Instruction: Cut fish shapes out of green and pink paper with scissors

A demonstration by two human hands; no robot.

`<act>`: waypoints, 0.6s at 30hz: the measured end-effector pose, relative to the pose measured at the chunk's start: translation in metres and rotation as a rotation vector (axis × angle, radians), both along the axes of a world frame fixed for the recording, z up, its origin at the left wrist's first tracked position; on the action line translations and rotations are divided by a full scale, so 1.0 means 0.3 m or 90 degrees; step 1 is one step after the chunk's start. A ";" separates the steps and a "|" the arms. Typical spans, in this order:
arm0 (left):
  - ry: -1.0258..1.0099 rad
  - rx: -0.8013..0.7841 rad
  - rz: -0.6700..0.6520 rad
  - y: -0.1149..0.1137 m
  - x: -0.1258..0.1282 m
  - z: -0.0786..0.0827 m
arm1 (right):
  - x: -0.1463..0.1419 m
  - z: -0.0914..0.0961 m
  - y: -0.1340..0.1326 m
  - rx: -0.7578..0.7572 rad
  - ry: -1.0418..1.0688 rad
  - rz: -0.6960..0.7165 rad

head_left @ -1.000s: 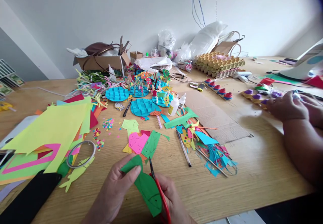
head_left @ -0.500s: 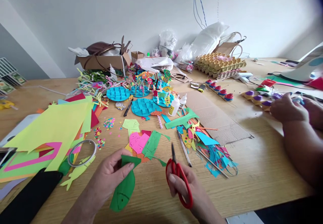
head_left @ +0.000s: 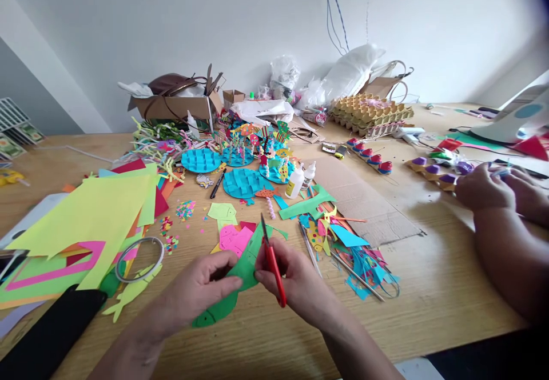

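Observation:
My left hand (head_left: 206, 286) pinches a green paper fish (head_left: 217, 310) with a drawn eye and gill line, its head pointing down-left. Red-handled scissors (head_left: 277, 274) are in my right hand (head_left: 291, 277), blades pointing up and away. The thumb and fingertips of that hand also touch green paper (head_left: 247, 268) between the hands. Whether this paper belongs to the held fish or to the pile behind cannot be made out. Just beyond are pink paper pieces (head_left: 231, 238) with drawn fish outlines and a pale green piece (head_left: 223, 212).
Coloured sheets (head_left: 86, 208) and a tape roll (head_left: 139, 260) lie left. Blue discs (head_left: 244, 183) with paper fish stand ahead, near glue bottles (head_left: 295, 183). Paper scraps (head_left: 377, 271) and cardboard (head_left: 364, 197) lie right. Another person's hands (head_left: 484, 188) work beside painted egg-carton strips (head_left: 431, 171).
My right hand has moved left and up with the scissors, meeting the green paper near my left hand. The fish has tilted. The other person's hands have shifted slightly.

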State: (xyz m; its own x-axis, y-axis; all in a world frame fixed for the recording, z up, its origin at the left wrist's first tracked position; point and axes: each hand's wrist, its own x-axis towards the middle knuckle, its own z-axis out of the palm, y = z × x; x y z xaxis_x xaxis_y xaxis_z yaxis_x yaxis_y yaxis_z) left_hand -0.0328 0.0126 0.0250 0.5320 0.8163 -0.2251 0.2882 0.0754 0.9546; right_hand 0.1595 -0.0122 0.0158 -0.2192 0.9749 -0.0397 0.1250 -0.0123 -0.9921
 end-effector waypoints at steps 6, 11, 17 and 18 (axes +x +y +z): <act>-0.366 -0.084 0.408 0.015 -0.062 -0.022 | -0.010 -0.016 0.026 -0.040 0.284 -0.180; -0.283 -0.098 0.219 -0.042 0.028 -0.071 | -0.071 -0.038 0.041 -0.041 0.407 -0.218; -0.151 0.143 0.313 -0.048 0.085 -0.065 | -0.123 -0.049 0.035 -0.033 0.390 -0.174; -0.114 0.182 0.345 -0.042 0.083 -0.063 | -0.125 -0.048 0.032 -0.032 0.379 -0.165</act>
